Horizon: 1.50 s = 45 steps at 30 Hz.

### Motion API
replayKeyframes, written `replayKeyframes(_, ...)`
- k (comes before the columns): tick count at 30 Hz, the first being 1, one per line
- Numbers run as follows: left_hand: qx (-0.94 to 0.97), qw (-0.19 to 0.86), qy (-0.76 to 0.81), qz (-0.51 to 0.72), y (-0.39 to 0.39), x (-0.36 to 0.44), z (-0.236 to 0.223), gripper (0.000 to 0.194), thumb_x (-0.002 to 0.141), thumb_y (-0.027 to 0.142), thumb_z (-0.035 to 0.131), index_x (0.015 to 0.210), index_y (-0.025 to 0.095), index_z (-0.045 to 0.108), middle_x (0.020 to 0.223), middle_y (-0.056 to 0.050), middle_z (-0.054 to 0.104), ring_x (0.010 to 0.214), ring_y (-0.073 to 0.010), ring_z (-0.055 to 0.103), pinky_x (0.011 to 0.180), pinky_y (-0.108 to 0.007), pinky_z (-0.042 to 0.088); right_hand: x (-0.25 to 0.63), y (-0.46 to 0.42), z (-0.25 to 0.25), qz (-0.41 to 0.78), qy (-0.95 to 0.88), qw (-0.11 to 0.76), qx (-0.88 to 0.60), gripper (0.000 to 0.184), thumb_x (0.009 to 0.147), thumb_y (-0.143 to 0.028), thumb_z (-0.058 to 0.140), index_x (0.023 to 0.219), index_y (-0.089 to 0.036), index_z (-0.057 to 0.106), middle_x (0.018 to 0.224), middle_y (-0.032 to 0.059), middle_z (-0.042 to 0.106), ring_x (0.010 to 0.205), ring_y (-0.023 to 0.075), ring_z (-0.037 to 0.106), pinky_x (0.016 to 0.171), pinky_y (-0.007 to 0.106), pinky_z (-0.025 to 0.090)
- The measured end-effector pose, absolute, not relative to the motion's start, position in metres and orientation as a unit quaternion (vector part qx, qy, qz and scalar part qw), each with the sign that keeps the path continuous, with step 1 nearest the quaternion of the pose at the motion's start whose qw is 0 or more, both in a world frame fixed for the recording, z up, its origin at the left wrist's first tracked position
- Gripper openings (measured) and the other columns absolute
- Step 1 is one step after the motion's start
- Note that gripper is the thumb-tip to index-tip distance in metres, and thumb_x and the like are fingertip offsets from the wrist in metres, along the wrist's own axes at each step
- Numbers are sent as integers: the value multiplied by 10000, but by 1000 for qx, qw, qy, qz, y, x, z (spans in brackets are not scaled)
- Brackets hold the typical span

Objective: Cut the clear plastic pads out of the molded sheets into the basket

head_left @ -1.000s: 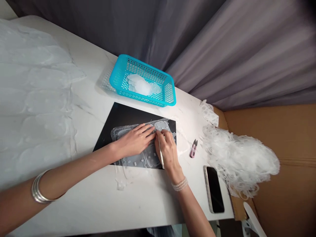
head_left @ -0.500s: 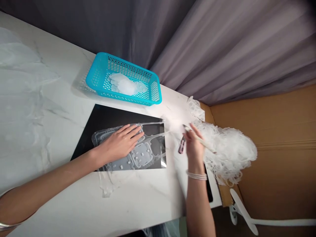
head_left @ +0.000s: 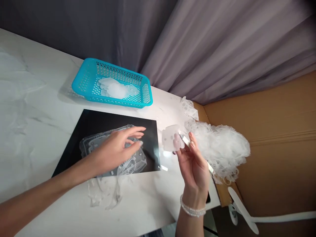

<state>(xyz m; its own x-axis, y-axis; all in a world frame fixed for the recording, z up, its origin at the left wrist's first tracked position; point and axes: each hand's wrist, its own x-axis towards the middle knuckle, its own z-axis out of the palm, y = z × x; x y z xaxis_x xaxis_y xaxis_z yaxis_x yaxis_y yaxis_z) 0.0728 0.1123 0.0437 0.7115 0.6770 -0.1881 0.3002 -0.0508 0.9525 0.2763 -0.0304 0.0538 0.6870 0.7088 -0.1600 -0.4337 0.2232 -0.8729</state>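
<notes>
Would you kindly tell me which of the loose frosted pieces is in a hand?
The single piece in the right hand, right of the black mat; the others lie heaped in the blue basket.

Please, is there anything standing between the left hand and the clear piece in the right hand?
Nothing visible does. Between the left hand and the clear piece, only the black board and white table show, lying below. The right hand, also holding a slim tool, grips the piece from the right.

Frosted piece (head_left: 169, 138): dotted, in my right hand (head_left: 194, 166)
Slim tool (head_left: 186, 140): slanted, same hand
Clear sheet (head_left: 93, 142): on black mat (head_left: 98, 121), below my left hand (head_left: 117, 149)
</notes>
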Motion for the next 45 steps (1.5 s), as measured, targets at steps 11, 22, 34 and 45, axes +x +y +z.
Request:
replayKeyframes(11, 403, 882, 223, 103, 101, 69, 67, 277, 877, 300, 706, 1107, 159, 768, 1134, -99, 744, 1006, -212, 698, 941, -311, 553, 236, -36, 75, 437, -167, 734, -493, 230, 876, -228, 695, 1093, -278, 756, 1056, 51, 787, 1012, 203, 744, 815, 294, 626)
replayKeyframes(22, 401, 879, 234, 112, 96, 69, 68, 296, 853, 316, 727, 1097, 152, 769, 1149, -121, 741, 1058, -273, 700, 1006, -407, 533, 239, -39, 77, 415, -202, 731, -503, 230, 865, -245, 684, 1083, -267, 753, 1014, 70, 794, 1007, 233, 749, 874, 391, 623)
replayKeyframes(34, 193, 947, 240, 90, 100, 73, 71, 652, 919, 611, 460, 1359, 134, 521, 1308, -191, 642, 1226, -347, 610, 1058, -516, 462, 208, -39, 75, 410, -299, 672, -539, 676, 942, -726, 321, 1064, -228, 761, 1041, 134, 779, 1027, 330, 734, 917, 550, 572)
replayKeyframes(45, 189, 959, 197, 75, 99, 71, 70, 695, 923, 629, 368, 1377, 122, 509, 1333, -194, 629, 1275, -363, 574, 1070, -520, 443, 229, -24, 67, 213, -245, 686, -651, 378, 905, -482, 622, 693, -227, 442, 744, 37, 755, 834, 260, 761, 755, 406, 596)
